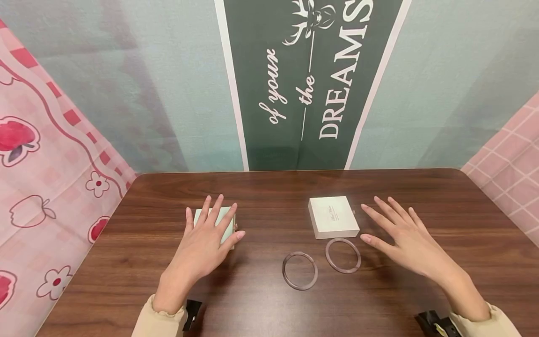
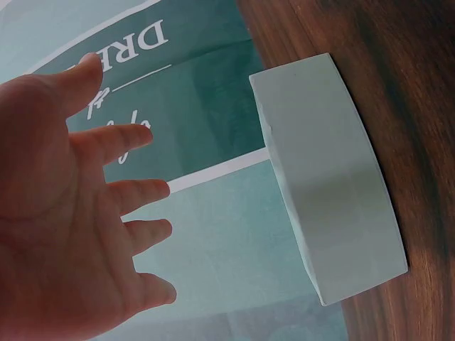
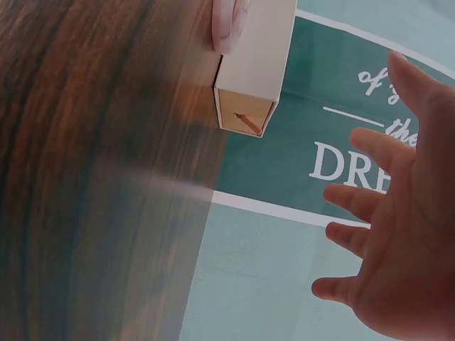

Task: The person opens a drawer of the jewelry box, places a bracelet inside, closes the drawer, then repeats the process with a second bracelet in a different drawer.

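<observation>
My left hand (image 1: 202, 248) hovers with spread fingers over a pale green box (image 1: 230, 229), hiding much of it in the head view. The left wrist view shows this box (image 2: 327, 185) apart from the fingers. To the right, my right hand (image 1: 404, 236) is spread above the table, holding nothing. Beside its fingertips sits a white box (image 1: 334, 215) with small print on the lid; the right wrist view shows a ribbon tab on the end of this box (image 3: 245, 110). Two bangles lie flat before it: a left bangle (image 1: 286, 271) and a right bangle (image 1: 358, 260), close but apart.
The dark wooden table (image 1: 261, 201) ends at a back edge against a green cloth (image 1: 189, 93) with a lettered panel. Pink patterned cloth (image 1: 63, 187) hangs at the left, and pink checked cloth (image 1: 515, 173) at the right.
</observation>
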The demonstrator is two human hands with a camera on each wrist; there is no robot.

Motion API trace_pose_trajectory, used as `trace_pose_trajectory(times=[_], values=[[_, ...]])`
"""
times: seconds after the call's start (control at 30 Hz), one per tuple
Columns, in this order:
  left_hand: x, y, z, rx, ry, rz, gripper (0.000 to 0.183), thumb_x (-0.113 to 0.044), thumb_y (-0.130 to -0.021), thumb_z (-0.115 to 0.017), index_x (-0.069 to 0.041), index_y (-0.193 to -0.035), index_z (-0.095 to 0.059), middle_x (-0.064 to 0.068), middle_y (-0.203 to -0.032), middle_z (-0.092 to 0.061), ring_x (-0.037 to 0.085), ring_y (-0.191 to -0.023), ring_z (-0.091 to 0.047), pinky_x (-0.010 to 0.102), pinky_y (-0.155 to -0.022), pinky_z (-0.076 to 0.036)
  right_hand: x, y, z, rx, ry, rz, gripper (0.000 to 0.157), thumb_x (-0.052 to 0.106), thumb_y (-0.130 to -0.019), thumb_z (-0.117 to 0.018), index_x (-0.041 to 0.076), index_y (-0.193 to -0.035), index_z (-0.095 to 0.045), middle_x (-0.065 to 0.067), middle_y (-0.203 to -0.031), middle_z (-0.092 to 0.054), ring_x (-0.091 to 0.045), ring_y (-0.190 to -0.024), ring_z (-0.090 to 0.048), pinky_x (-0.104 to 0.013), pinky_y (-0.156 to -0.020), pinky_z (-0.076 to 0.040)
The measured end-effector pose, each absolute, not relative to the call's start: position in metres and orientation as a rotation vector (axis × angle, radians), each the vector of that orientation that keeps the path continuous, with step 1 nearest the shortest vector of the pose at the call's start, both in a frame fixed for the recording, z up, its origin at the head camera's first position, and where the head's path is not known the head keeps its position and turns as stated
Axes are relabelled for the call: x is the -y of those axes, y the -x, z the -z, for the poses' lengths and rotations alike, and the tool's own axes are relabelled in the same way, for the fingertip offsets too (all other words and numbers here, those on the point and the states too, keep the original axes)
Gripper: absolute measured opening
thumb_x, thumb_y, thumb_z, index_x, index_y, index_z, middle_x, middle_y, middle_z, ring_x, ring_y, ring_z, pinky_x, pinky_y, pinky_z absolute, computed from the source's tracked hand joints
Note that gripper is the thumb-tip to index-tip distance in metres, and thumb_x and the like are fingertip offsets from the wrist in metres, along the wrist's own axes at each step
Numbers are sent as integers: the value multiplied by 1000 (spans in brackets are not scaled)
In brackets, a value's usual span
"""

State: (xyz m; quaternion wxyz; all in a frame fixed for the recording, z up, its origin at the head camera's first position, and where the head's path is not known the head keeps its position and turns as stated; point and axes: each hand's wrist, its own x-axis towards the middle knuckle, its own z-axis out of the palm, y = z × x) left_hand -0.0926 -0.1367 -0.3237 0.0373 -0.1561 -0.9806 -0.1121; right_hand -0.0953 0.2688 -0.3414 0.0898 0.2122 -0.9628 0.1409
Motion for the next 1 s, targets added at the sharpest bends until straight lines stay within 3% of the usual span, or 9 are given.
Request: trace_pose_trajectory(times=[0.27, 0.5, 0.83, 1.0], values=[[137, 93, 323, 3010, 484, 341, 63, -55, -91, -39, -20, -143, -31, 11, -150, -14, 30, -137, -2, 61, -101, -1, -271, 97, 343, 2861, -629, -538, 65, 38, -86, -60, 24, -142, -31, -13, -146, -26, -33, -135, -13, -55, -104, 2], [138, 95, 324, 2978, 542, 337, 62, -48, -89, -52, -15, -139, -38, 14, -148, -22, 32, -136, -10, 61, -101, -9, -274, 102, 344, 2822, -602, -728, 60, 29, -84, -66, 15, -137, -42, -21, -135, -40, -44, -122, -33, -64, -89, -25], [137, 98, 325, 2964, 573, 402, 58, -43, -88, -56, -9, -134, -45, 18, -139, -37, 36, -129, -30, 58, -99, -23, -275, 106, 346, 2831, -552, -761, 44, 26, -85, -65, 3, -121, -55, -18, -116, -58, -39, -107, -52, -53, -82, -38], [137, 99, 326, 2954, 565, 422, 56, -41, -87, -58, -8, -132, -48, 18, -137, -40, 37, -126, -35, 54, -98, -28, -276, 107, 347, 2834, -512, -759, 38, 24, -85, -66, 5, -117, -58, -12, -103, -64, -25, -89, -61, -41, -74, -46]])
